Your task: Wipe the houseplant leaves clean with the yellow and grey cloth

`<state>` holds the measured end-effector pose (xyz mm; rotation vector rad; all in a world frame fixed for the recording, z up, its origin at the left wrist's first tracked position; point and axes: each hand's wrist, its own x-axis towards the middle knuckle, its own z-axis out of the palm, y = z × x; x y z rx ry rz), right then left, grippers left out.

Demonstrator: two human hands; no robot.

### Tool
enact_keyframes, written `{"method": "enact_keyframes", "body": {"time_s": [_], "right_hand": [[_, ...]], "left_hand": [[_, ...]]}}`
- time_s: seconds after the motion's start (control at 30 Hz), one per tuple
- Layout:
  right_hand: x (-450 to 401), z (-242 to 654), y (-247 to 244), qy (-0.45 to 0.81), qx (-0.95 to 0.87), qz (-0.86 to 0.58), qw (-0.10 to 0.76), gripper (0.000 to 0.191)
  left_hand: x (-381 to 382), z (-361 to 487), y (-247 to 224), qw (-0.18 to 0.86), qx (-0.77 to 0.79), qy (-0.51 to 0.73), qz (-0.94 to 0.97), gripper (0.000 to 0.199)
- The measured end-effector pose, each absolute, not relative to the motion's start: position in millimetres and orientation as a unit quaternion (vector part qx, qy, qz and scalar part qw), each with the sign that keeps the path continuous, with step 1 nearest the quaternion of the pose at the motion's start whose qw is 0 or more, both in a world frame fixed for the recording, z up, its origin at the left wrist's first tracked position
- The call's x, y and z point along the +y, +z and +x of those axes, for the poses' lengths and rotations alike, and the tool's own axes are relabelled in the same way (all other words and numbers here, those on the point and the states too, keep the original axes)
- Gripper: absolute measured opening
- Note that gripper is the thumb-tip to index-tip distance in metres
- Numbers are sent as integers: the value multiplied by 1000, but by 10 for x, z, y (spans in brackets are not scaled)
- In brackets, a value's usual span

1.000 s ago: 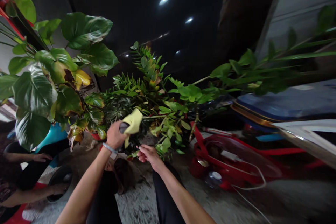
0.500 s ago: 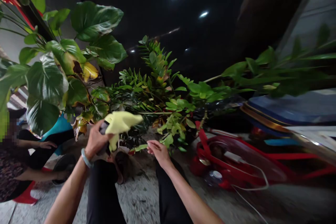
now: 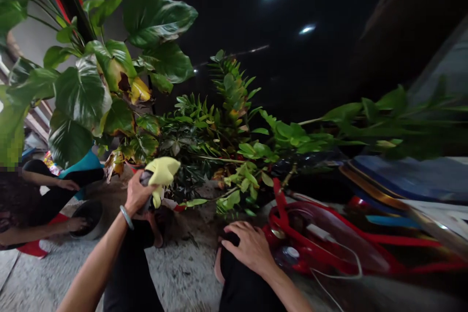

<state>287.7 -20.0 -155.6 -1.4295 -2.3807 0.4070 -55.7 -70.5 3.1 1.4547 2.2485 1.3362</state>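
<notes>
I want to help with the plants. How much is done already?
Hard to tell what is finished: no leaf looks clearly wiped. In hand: the left hand grips a yellow cloth beside the small leafy plant, while the right hand rests on the knee. Left: the big leaves show brown and yellow patches.

No text, label, brand, number or sign can be read anywhere in this view. The yellow cloth (image 3: 163,171) is plain, the red fan (image 3: 321,239) shows no legible marking, and the small colourful packet (image 3: 50,162) at the left edge is too blurred to make out any lettering.
</notes>
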Motion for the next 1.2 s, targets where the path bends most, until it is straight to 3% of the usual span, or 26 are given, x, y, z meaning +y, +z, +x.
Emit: {"method": "enact_keyframes", "body": {"time_s": [0.17,0.43,0.53,0.7,0.87,0.97,1.07,1.2], "right_hand": [[-137,2883,-1606,126,-822,-523,188,14],[-139,2898,-1699,115,-819,-521,213,17],[-106,2932,-1712,113,-819,-523,206,18],[-119,2813,-1656,105,-823,-523,197,20],[-142,2791,-1652,92,-818,-531,200,19],[-121,2897,-1690,88,-815,-535,205,18],[-98,2979,-1704,84,-811,-542,207,19],[-102,2945,-1666,89,-809,-545,200,19]], "left_hand": [[-257,-638,467,7,728,519,448,39],[-629,-94,-400,146,731,394,538,34],[-661,-171,-59,102,702,459,535,32],[1,-304,623,-42,667,522,530,41],[227,72,22,32,664,364,653,32],[39,275,-220,74,629,334,698,28],[29,275,93,47,607,398,687,29],[341,127,609,-30,613,463,640,44]]}}
